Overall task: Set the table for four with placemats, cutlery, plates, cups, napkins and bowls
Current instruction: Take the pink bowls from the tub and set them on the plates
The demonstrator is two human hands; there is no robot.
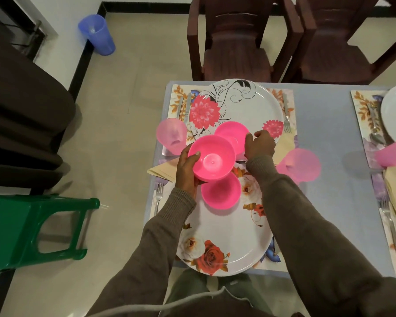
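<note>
Pale blue and glossy, the dining table (325, 138) stands on a beige tiled floor. Nearest the camera lies a white plate with roses (226, 243) on a floral placemat (271, 259), a fork (158, 197) just beside it on the left. A pink bowl (221, 194) sits on that plate's far part. Above it the left hand (188, 172) grips a second pink bowl (212, 161), thumb curled over the rim and fingers under the outside wall. A folded cream napkin (161, 170) lies left of that hand. The right hand (260, 145) pinches the rim of a third pink bowl (232, 131) with bent fingers; this bowl is at the near edge of the far plate with pink dahlias (245, 106). Translucent pink cups stand on either side, one left (171, 136) and one right (298, 164). Further cutlery flanks the far plate. Beyond the table stand two dark brown plastic chairs (236, 40). A green stool (36, 229) and a blue jug (97, 34) are on the floor to the left.
</note>
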